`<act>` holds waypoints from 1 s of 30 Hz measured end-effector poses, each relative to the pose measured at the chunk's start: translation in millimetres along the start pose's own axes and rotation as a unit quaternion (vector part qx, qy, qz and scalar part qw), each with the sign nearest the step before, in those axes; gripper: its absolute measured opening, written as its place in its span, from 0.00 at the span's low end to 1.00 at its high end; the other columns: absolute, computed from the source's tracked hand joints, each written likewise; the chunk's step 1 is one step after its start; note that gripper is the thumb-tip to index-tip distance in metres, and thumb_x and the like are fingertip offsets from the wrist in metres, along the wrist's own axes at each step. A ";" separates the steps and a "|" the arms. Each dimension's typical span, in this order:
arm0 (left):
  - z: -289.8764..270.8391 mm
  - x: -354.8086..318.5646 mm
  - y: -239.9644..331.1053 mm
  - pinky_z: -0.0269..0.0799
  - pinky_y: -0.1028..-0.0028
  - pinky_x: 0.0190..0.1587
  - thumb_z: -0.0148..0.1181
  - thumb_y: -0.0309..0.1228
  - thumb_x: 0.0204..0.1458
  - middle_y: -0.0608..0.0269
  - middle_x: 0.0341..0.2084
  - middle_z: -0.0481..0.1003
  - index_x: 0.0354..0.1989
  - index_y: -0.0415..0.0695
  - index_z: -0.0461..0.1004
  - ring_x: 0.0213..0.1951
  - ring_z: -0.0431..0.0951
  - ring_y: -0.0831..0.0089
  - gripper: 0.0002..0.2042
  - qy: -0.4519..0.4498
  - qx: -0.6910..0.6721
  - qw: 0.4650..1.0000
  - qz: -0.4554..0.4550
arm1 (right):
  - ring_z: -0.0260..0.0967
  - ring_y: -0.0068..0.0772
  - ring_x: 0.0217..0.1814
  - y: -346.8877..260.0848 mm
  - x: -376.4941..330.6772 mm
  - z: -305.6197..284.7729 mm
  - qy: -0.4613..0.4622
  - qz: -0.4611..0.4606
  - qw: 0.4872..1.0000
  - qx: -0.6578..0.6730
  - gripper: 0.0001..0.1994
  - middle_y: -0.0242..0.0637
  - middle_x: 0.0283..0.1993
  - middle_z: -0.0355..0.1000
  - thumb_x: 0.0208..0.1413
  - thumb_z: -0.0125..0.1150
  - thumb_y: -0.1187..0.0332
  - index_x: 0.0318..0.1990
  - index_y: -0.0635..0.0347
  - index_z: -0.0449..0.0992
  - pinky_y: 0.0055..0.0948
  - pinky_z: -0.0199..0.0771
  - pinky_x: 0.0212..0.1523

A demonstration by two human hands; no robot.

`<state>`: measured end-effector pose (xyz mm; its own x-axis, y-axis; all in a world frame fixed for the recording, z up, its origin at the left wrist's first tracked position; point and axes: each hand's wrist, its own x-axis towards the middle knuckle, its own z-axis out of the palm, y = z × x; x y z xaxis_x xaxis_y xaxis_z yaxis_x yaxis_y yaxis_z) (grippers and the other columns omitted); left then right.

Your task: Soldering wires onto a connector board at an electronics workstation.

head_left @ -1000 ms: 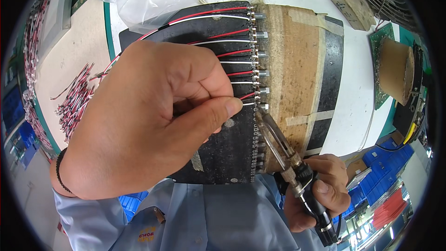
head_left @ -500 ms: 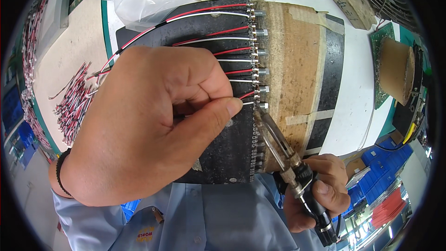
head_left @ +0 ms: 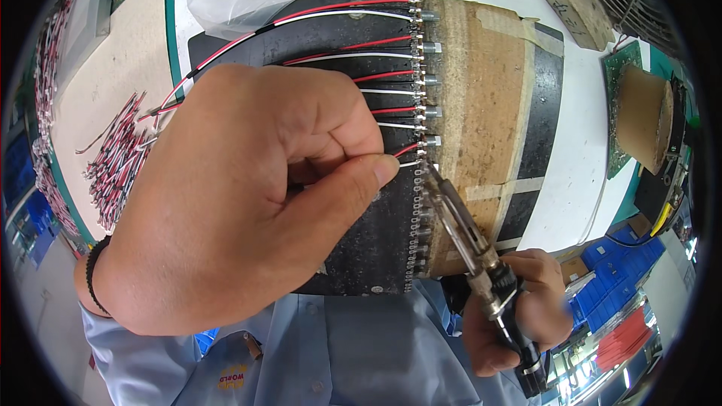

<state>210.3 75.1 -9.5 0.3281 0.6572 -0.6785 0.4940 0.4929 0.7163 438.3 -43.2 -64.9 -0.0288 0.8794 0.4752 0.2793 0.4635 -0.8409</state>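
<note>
Red and white wire pairs (head_left: 353, 49) cross a black board (head_left: 376, 240) — its middle band (head_left: 481, 105) is cork-brown. The sleeve (head_left: 376, 353) is pale blue, the wristband (head_left: 92, 271) black.

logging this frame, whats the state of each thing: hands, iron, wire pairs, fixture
left hand: pinching a red-and-white wire pair at the fixture
right hand: gripping the soldering iron
soldering iron: tip at the pinched pair's end
wire pairs: laid across the black fixture
black fixture: lower slots unfilled
loose wires: piled at left
</note>
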 end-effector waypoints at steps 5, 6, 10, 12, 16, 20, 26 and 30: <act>-1.4 -0.5 0.3 0.70 0.82 0.28 0.60 0.19 0.55 0.62 0.21 0.76 0.29 0.34 0.74 0.25 0.75 0.82 0.04 -0.001 0.011 1.000 -0.016 | 0.64 0.39 0.21 1.9 -2.3 1.2 0.023 -0.004 0.999 0.022 0.26 0.50 0.21 0.68 0.58 0.56 0.47 0.46 0.67 0.68 0.33 0.60 0.21; -1.5 -0.4 0.3 0.70 0.82 0.28 0.60 0.19 0.55 0.62 0.21 0.76 0.29 0.34 0.74 0.25 0.75 0.82 0.04 -0.003 0.016 1.000 -0.003 | 0.64 0.39 0.21 2.1 -2.7 0.8 0.029 -0.010 0.999 0.026 0.27 0.50 0.21 0.68 0.58 0.56 0.47 0.46 0.67 0.68 0.33 0.60 0.21; -0.5 0.9 1.5 0.70 0.82 0.27 0.60 0.21 0.55 0.63 0.21 0.76 0.29 0.35 0.74 0.24 0.75 0.83 0.04 0.002 0.016 1.000 -0.010 | 0.66 0.40 0.21 2.9 -3.2 -3.8 0.017 -0.016 0.999 0.025 0.26 0.52 0.23 0.70 0.58 0.56 0.48 0.46 0.67 0.68 0.33 0.61 0.21; 0.5 1.1 1.6 0.69 0.83 0.27 0.61 0.22 0.56 0.64 0.21 0.76 0.29 0.35 0.74 0.24 0.75 0.83 0.05 0.005 0.034 0.999 -0.011 | 0.67 0.41 0.22 3.6 -3.5 -5.0 0.014 -0.018 1.000 0.019 0.26 0.52 0.23 0.70 0.58 0.56 0.48 0.47 0.67 0.68 0.33 0.61 0.21; -0.4 -0.4 -0.6 0.69 0.83 0.25 0.61 0.24 0.56 0.66 0.21 0.75 0.29 0.36 0.74 0.24 0.75 0.84 0.06 0.012 0.064 0.998 0.002 | 0.72 0.41 0.25 7.1 -6.3 -1.5 0.040 -0.004 0.997 0.065 0.28 0.52 0.27 0.72 0.59 0.58 0.49 0.52 0.68 0.67 0.33 0.74 0.27; 2.7 -4.1 -2.2 0.67 0.84 0.24 0.61 0.26 0.57 0.69 0.21 0.74 0.29 0.37 0.74 0.23 0.73 0.86 0.06 0.033 0.113 0.991 0.059 | 0.72 0.39 0.22 10.1 -10.5 2.4 0.114 -0.007 0.989 0.091 0.28 0.48 0.25 0.71 0.59 0.57 0.52 0.53 0.72 0.64 0.33 0.75 0.26; 0.9 -31.3 -15.3 0.69 0.79 0.28 0.60 0.26 0.56 0.66 0.21 0.75 0.32 0.33 0.74 0.24 0.72 0.81 0.07 0.131 0.258 0.926 0.244 | 0.75 0.42 0.28 12.0 -7.0 7.5 0.118 0.039 0.992 -0.035 0.34 0.58 0.33 0.75 0.65 0.43 0.43 0.60 0.70 0.57 0.37 0.77 0.32; -63.0 -85.5 -53.1 0.71 0.76 0.40 0.62 0.28 0.56 0.60 0.35 0.78 0.46 0.35 0.76 0.35 0.75 0.76 0.13 0.350 0.273 0.879 0.174 | 0.78 0.41 0.34 10.8 -1.2 14.3 0.107 -0.003 0.990 -0.091 0.31 0.57 0.37 0.77 0.68 0.38 0.49 0.62 0.73 0.55 0.27 0.78 0.37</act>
<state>105.3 28.7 20.7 0.0540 0.9980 -0.0319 0.8369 -0.0278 0.5466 427.6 -37.7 -78.2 0.1677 0.8248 0.5399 0.4482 0.4240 -0.7870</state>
